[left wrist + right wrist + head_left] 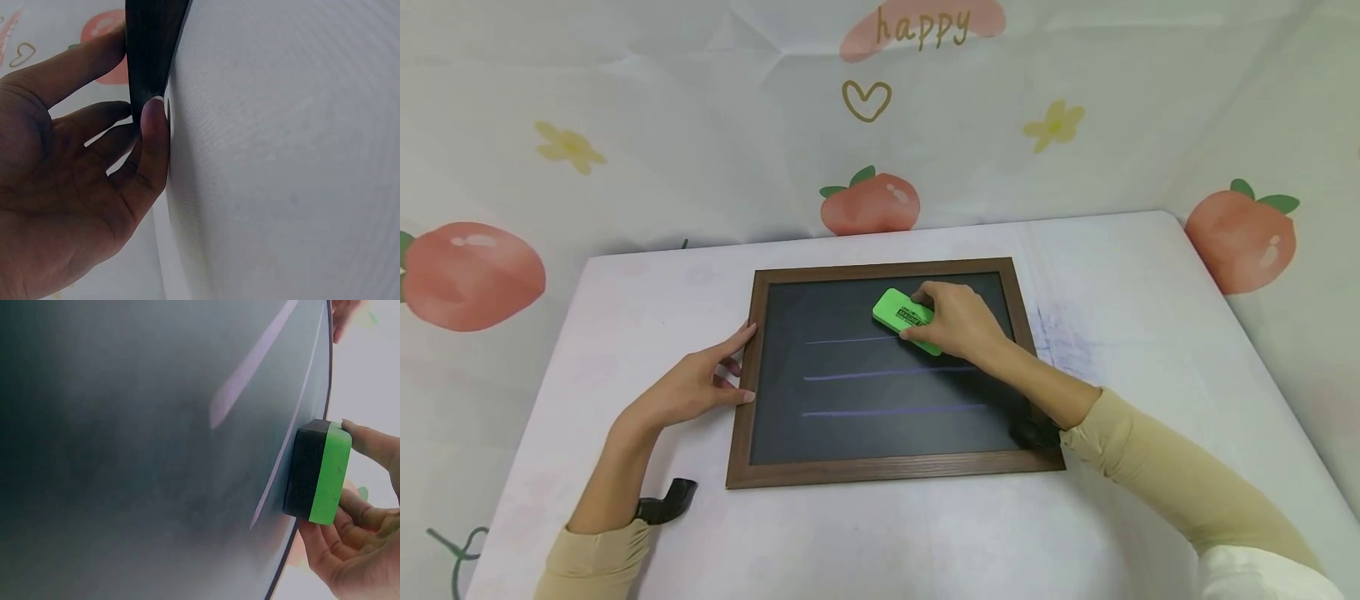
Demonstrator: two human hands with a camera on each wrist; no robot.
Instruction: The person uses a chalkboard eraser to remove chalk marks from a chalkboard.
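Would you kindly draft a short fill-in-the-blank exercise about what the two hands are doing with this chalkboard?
1. The right hand grips an eraser whose plastic back is ____.
2. The dark wood-framed chalkboard shows ____ pale chalk lines.
3. The left hand touches the chalkboard's ____ edge.
4. The eraser rests on the ____ chalk line.

Missing words: green; three; left; top

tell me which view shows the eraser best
The head view: the whole green eraser lies on the chalkboard under the right hand. The right wrist view shows only its side; the left wrist view misses it.
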